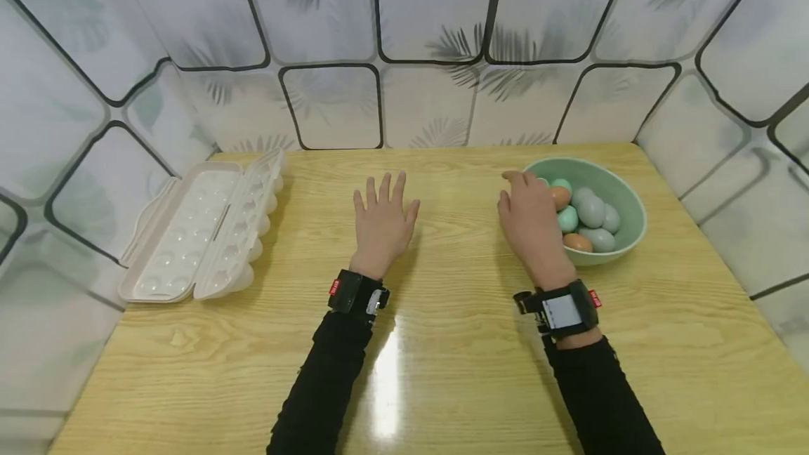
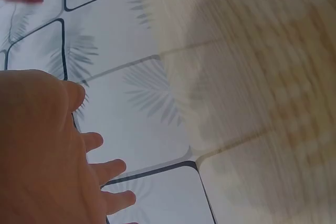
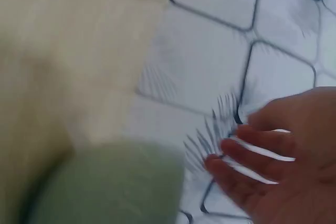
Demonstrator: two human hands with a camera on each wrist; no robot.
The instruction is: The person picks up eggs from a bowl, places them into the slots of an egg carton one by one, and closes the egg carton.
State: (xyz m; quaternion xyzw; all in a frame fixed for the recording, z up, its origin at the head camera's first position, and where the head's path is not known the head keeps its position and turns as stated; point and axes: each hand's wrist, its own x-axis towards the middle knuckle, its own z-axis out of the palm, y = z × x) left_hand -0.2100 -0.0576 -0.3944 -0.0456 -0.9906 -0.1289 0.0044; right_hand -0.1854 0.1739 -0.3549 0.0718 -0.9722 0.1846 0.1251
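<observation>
My left hand (image 1: 381, 229) is over the middle of the table with its fingers straight and spread, holding nothing. At the left rim of a pale green bowl (image 1: 634, 241) is my right hand (image 1: 532, 229), which overlaps the bowl in the head view. Its fingers (image 3: 252, 161) are slightly bent and hold nothing in the right wrist view. Inside the bowl lie several eggs: grey ones (image 1: 591, 211), mint green ones (image 1: 567, 219) and brown ones (image 1: 578, 242). Part of this pile is hidden behind the right hand.
An egg carton (image 1: 183, 230) of clear plastic lies opened out at the table's left side, with its rounded cups facing right. The wooden table (image 1: 442, 371) meets a patterned backdrop (image 1: 430, 104) at the back and both sides.
</observation>
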